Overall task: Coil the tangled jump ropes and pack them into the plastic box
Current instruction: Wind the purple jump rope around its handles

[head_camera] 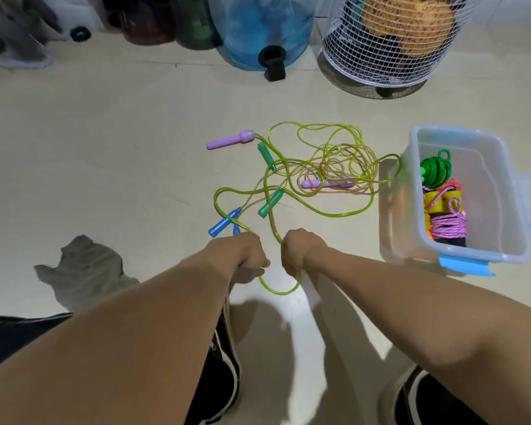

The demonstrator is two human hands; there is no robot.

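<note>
Both hands low over the floor (105, 148). Left hand (246, 251) and right hand (301, 250) each have fingers curled round the yellow-green rope (279, 291), a slack loop between, likely to draw it from the tangle (325, 167). Plastic box (460, 253) waits right, coiled ropes inside.

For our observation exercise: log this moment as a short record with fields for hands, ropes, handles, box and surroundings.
left hand: left hand grips the yellow-green rope
right hand: right hand grips the same rope; a loop hangs between the hands
tangle: on the floor, mixed with a paler rope
handles: purple handles, green handles, blue handle
box: plastic box open, coiled ropes inside
behind: wire basket, blue water jug
</note>
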